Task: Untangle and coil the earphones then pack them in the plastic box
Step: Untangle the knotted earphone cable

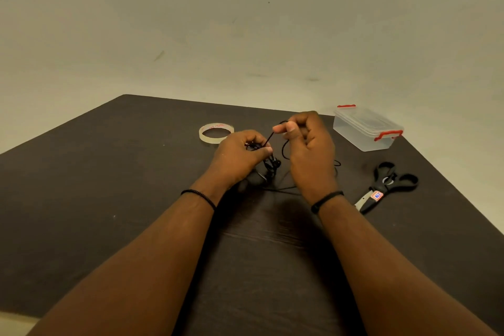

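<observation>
Black earphones [268, 163] hang tangled above the dark table [136, 172], the left hand [240, 153] pinching the knotted bundle steady while the right hand [308, 144] pinches one strand upward, seemingly to work it free; the lidded plastic box [366, 128] waits nearby.

One earphones [268, 163], one plastic box [366, 128], one tape roll [216, 133], one scissors [387, 185].

I see dim, warm yellowish light, soft shadow under the hands [275, 150] on the dark counter [109, 185], wide-angle bending at edges, slight softness overall.
</observation>
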